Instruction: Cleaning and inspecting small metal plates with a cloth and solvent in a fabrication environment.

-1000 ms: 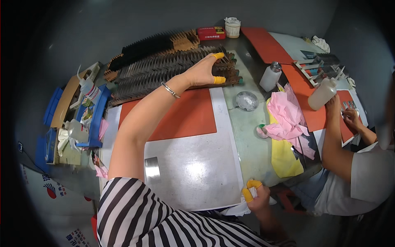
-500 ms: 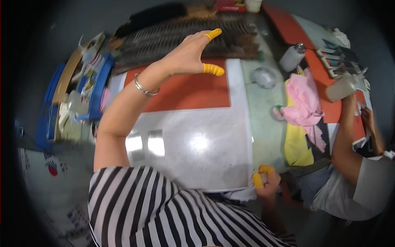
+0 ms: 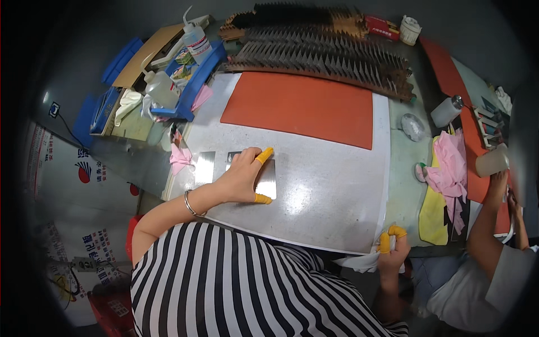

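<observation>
My left hand [image 3: 242, 177], yellow finger cots on its thumb and index finger, spans a thin shiny metal plate [image 3: 268, 178] lying on the white sheet [image 3: 325, 191]. Thumb and index finger sit at opposite long edges of the plate, and the palm hides its middle. Just left of it lies a second shiny metal plate [image 3: 205, 167]. By the sheet's front right corner my right hand [image 3: 394, 250] is closed, also with yellow finger cots. Its fingers pinch a white cloth [image 3: 362, 262] that hangs below the table edge.
An orange-red mat [image 3: 303, 106] covers the sheet's far part; behind it stands a slotted rack [image 3: 320, 53]. Squeeze bottles [image 3: 163, 90] and a blue tray [image 3: 196, 84] are at left. A pink cloth [image 3: 451, 168] lies at right, beside a co-worker's arm [image 3: 487, 219].
My left hand has come down from in front of the rack to the metal plate on the sheet. My right hand stays closed near the front corner. The view has shifted.
</observation>
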